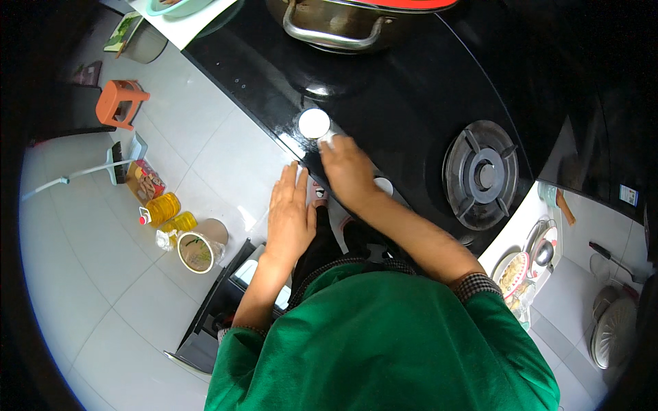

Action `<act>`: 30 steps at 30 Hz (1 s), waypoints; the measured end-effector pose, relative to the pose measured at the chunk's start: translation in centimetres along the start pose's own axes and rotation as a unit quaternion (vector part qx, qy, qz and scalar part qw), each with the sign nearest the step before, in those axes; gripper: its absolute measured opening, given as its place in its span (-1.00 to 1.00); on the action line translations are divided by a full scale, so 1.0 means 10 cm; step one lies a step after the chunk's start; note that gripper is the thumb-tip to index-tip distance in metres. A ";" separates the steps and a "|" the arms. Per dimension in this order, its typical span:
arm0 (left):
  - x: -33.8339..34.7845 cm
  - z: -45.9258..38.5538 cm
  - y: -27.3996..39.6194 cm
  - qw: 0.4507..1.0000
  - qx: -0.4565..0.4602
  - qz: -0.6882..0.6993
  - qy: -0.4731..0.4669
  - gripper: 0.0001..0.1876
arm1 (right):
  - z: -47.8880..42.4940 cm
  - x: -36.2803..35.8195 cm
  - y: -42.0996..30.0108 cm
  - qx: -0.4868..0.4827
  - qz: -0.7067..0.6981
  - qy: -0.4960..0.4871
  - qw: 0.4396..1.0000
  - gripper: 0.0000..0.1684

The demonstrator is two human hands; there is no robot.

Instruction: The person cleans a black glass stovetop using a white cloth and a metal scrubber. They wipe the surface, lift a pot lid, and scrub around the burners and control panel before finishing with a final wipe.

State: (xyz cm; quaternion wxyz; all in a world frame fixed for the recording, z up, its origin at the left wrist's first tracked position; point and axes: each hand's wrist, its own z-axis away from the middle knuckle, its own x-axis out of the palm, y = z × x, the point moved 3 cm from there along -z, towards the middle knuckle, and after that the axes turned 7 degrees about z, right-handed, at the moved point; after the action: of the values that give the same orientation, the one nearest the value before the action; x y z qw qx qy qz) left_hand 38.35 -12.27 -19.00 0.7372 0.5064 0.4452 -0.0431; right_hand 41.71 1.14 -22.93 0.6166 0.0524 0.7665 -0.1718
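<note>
My right hand [347,169] is on the black glass gas cooktop [406,103], its fingers pressed around a small white wipe [326,137], mostly hidden under them. Just beyond the fingertips is a round white control knob [314,123]. A second white knob [383,186] shows partly behind my right wrist. My left hand [292,210] holds nothing; its fingers are stretched out flat, with the tips at the cooktop's front edge. Whether those tips touch the edge, I cannot tell.
A steel pot [334,25] stands at the cooktop's far side. To the right is a burner with its pan support [480,174], with bowls [514,275] beyond. An open drawer [221,293] juts out at left, near a waste bin [198,251], oil bottles [162,208] and an orange stool [121,100].
</note>
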 end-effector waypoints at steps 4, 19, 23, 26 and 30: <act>-0.03 -0.25 -0.08 0.997 0.010 -0.061 0.039 -0.39 | -0.05 -0.03 -0.13 -0.051 0.014 0.016 0.998 -0.89; 0.06 -0.32 -0.17 0.989 0.016 -0.146 -0.032 -0.34 | -0.04 -0.04 0.12 -0.027 -0.077 -0.013 0.997 -0.77; 0.07 -0.30 -0.19 0.989 0.020 -0.145 -0.035 -0.32 | -0.25 -0.09 0.40 0.049 -0.026 -0.016 0.998 -0.89; 0.10 -0.33 -0.18 0.988 0.025 -0.145 -0.036 -0.33 | -0.03 0.06 0.00 0.016 -0.043 0.010 0.999 -0.91; 0.07 -0.32 -0.17 0.987 0.019 -0.156 -0.040 -0.35 | -0.09 -0.10 0.15 -0.032 -0.054 -0.017 0.998 -0.87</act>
State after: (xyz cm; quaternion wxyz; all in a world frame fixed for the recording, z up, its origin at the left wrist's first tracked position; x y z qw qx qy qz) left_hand 35.96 -10.31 -21.03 0.7289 0.4425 0.4878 -0.1868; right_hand 41.51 2.96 -22.14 0.6206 -0.0120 0.7629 -0.1808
